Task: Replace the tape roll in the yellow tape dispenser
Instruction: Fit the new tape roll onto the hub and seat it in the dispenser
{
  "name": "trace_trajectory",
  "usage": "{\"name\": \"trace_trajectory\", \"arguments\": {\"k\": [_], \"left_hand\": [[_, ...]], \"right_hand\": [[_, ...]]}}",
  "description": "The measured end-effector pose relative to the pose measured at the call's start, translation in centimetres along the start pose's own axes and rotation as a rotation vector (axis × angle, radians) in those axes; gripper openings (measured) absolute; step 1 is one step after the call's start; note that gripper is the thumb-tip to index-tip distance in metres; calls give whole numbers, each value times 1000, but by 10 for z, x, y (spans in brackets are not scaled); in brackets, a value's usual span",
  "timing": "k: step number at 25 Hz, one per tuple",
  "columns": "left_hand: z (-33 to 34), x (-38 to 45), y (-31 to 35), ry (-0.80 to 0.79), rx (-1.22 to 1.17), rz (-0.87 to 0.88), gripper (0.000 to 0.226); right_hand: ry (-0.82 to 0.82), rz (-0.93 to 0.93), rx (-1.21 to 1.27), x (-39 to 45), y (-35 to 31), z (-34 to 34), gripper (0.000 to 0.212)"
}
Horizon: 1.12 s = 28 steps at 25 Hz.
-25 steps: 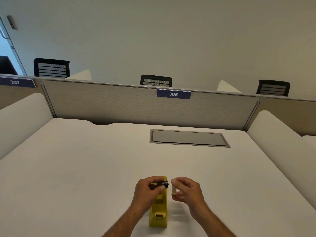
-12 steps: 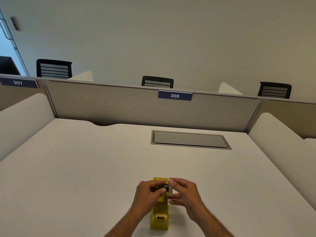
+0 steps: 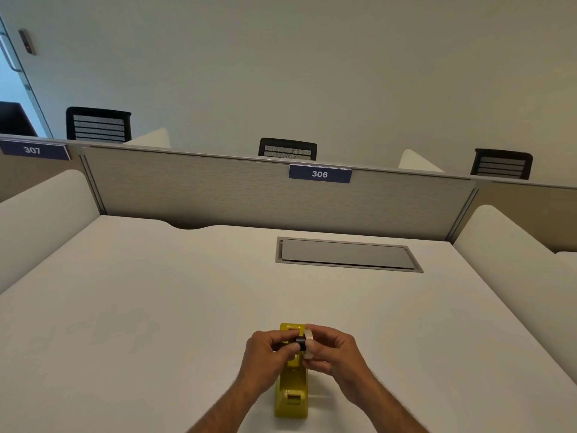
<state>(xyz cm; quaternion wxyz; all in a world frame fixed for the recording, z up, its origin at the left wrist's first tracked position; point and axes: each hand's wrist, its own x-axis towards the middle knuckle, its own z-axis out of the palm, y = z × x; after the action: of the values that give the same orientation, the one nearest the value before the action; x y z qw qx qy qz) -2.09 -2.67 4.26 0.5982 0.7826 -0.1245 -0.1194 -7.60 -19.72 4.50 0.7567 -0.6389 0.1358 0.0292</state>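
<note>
The yellow tape dispenser (image 3: 291, 398) stands on the white desk near its front edge, its cutter end toward me. Above its far half, my left hand (image 3: 265, 354) pinches a small black spindle core (image 3: 300, 341) between thumb and fingers. My right hand (image 3: 335, 354) holds a pale tape roll (image 3: 309, 345) on edge. The roll touches the right end of the core, and both hands meet over the dispenser. Part of the dispenser's roll bay is hidden behind my fingers.
A grey recessed cable hatch (image 3: 348, 254) lies in the desk (image 3: 156, 307) beyond the dispenser. A fabric partition (image 3: 218, 195) with a "306" label closes the far side. Padded white dividers (image 3: 512, 260) flank left and right. Black chair backs show behind the partition.
My hands have come together: the tape roll in the right hand moved left until it met the black core held by the left hand. The dispenser stayed put.
</note>
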Motion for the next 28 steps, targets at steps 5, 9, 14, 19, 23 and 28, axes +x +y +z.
{"name": "trace_trajectory", "arguments": {"k": [5, 9, 14, 19, 23, 28], "left_hand": [[1, 0, 1, -18, 29, 14, 30], [3, -1, 4, -5, 53, 56, 27], [3, -1, 6, -23, 89, 65, 35], [0, 2, 5, -7, 99, 3, 23], [0, 3, 2, -6, 87, -5, 21], [2, 1, -2, 6, 56, 12, 22]], "right_hand": [[10, 37, -38, 1, 3, 3, 21], [-40, -8, -75, -2, -3, 11, 20], [-11, -76, -140, 0, -3, 14, 19], [29, -113, -360, 2, -5, 21, 16], [33, -105, -371, 0, -7, 22, 16], [-10, -62, -232, -3, -8, 21, 18]]}}
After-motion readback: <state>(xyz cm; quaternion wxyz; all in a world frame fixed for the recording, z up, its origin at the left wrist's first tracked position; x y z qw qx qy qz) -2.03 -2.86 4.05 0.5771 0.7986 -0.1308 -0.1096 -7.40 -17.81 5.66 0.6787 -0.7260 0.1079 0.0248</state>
